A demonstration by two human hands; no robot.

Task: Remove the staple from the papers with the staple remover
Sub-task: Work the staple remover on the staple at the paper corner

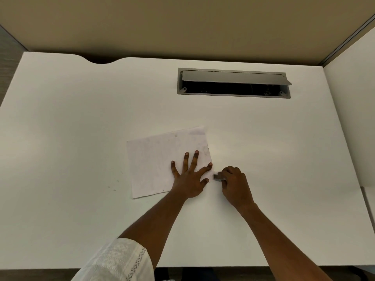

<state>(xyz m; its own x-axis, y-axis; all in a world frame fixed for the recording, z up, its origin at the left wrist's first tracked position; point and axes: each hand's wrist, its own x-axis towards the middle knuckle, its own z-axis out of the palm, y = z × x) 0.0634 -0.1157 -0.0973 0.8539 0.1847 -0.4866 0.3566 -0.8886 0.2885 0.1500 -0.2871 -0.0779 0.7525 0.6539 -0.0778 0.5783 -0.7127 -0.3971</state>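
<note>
- Papers (158, 159): lie flat near the middle of the white desk (81, 118), turned at a slight angle; the staple itself is too small to make out.
- Staple remover (218, 177): a small grey metal tool at the papers' near right corner, its tip pointing toward the sheet edge.
- Right hand (235, 184): fingers curled round the staple remover, gripping it.
- Left hand (191, 176): fingers straight and spread, pressing flat on the papers' near right area.
- Cable tray (233, 83): grey, recessed in the desk farther back, lid raised.
- Patterned white sleeve (119, 260): covers the left upper arm.
</note>
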